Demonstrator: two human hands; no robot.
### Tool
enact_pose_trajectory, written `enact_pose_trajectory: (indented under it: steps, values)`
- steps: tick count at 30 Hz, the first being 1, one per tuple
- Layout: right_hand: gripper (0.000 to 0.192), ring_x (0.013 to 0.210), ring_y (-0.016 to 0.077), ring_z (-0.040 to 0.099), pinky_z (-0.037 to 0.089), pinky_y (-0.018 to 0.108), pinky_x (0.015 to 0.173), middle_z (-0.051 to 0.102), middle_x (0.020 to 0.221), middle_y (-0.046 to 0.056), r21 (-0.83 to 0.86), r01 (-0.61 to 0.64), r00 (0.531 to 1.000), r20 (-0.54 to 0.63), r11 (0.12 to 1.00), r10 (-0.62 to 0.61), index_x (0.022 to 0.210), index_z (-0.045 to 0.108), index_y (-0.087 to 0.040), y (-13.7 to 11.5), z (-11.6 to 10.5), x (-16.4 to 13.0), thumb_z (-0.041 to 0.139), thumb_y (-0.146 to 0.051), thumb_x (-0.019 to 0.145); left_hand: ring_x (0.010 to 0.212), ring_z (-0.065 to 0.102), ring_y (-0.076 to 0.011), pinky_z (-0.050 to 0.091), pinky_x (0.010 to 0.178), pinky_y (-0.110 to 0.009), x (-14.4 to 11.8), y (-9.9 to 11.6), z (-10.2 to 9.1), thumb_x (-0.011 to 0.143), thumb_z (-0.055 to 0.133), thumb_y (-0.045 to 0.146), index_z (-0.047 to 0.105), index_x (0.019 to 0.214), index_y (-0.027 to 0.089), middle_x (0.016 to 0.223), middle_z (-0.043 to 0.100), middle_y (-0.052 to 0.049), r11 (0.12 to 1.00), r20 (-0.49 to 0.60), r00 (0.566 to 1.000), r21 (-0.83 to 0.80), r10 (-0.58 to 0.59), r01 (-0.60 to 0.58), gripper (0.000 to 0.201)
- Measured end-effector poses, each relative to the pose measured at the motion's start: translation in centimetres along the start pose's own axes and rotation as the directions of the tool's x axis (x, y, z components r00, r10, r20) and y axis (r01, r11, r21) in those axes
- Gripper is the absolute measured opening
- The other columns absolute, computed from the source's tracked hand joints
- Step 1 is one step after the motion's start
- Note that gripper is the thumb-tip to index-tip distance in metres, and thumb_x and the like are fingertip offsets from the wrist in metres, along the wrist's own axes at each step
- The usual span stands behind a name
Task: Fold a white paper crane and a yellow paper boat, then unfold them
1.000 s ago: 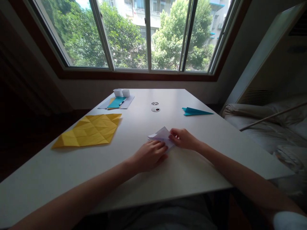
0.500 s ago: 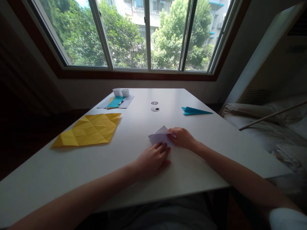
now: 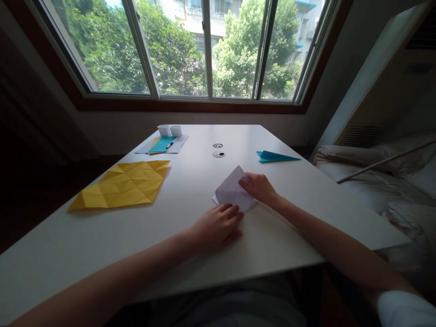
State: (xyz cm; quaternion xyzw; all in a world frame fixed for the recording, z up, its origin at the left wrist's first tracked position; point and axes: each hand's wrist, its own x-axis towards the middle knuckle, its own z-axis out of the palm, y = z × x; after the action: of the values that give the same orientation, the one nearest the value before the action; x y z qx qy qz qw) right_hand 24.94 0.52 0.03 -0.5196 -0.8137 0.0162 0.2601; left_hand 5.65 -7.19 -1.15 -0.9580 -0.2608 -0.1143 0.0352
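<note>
A folded sheet of white paper (image 3: 233,188) is on the table in front of me, one flap raised and tilted toward me. My right hand (image 3: 259,187) pinches the flap at its right edge, thumb and fingers closed on it. Resting at the paper's near edge, my left hand (image 3: 218,225) has its fingers stretched out and presses the sheet down. Part of the lower layer shows at the left under the flap; the rest is hidden by the flap and my fingers.
A creased yellow sheet (image 3: 124,185) lies at the left of the white table (image 3: 282,245). Farther back are two white containers (image 3: 169,131), coloured paper (image 3: 162,144) and a pen (image 3: 171,143). Two round stickers (image 3: 218,154) lie mid-table. A folded blue paper (image 3: 276,156) sits at the right.
My right hand has lifted the flap of the white paper, so it stands higher and more of its face shows. My left hand stays nearly in place.
</note>
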Motion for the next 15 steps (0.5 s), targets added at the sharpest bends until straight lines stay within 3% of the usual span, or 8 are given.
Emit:
enact_pose_trajectory:
  steps: [6,8,12,15]
  values:
    - [0.023,0.054,0.0119,0.05,0.032,0.022,0.05,0.06,0.062,0.001,0.118,-0.047,0.999,-0.01,0.992,0.048,0.07,0.056,-0.017,0.73,0.14,0.47,0.048,-0.035,0.08,0.107,0.05,-0.0269,0.043,0.089,-0.04,0.07,0.0,-0.1,0.087,0.039,0.037,0.05,0.117,0.013,0.115,0.055,-0.015,1.0,-0.018,1.0,-0.004,0.003,-0.003,0.039]
    - [0.016,0.06,0.0133,0.054,0.036,0.022,0.053,0.064,0.071,0.002,0.168,-0.044,0.998,-0.036,0.985,0.051,0.081,0.059,-0.018,0.79,0.19,0.57,0.053,-0.032,0.076,0.107,0.05,-0.0266,0.043,0.089,-0.04,0.09,0.03,-0.13,0.087,0.04,0.036,0.05,0.117,0.013,0.116,0.055,-0.015,1.0,-0.021,1.0,-0.008,0.004,-0.004,0.039]
    - [0.041,0.069,0.015,0.058,0.041,0.024,0.061,0.066,0.088,0.003,0.262,-0.033,0.997,-0.06,0.965,0.051,0.11,0.051,-0.022,0.41,0.07,0.49,0.059,-0.025,0.071,0.105,0.052,-0.0254,0.042,0.09,-0.04,0.14,0.18,-0.25,0.087,0.04,0.036,0.05,0.117,0.015,0.114,0.056,-0.014,0.999,-0.017,1.0,-0.027,0.019,-0.019,0.037]
    - [0.023,0.065,0.0139,0.057,0.04,0.023,0.06,0.066,0.081,0.001,0.232,0.014,1.0,-0.014,0.973,-0.011,0.097,0.057,-0.022,0.04,-0.08,0.24,0.055,-0.024,0.074,0.102,0.054,-0.0222,0.04,0.091,-0.039,0.26,-0.02,-0.56,0.088,0.04,0.031,0.055,0.106,0.019,0.113,0.057,-0.01,0.996,-0.095,0.994,-0.074,-0.05,0.043,0.027]
